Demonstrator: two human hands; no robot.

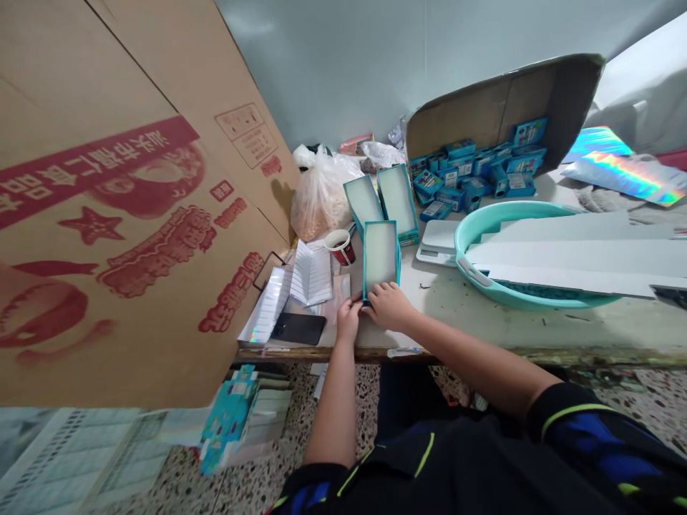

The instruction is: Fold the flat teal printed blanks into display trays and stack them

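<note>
Both my hands are at the near end of an open teal box tray (381,259) with a pale grey-white inside, standing on the table. My left hand (349,319) grips its lower left corner, and my right hand (388,306) holds its lower edge. Just beyond stand two similar teal trays (363,202) (397,200), tilted and apart from my hands. A black smartphone (298,329) lies to the left of my left hand, on papers (311,272).
A large printed cardboard carton (123,214) fills the left side. Behind stand a plastic bag (322,197) and a paper cup (339,247). To the right are packaged teal boxes (472,168), a white scale (437,239), a teal basin (472,247) holding white card strips, and holographic sheets (617,175).
</note>
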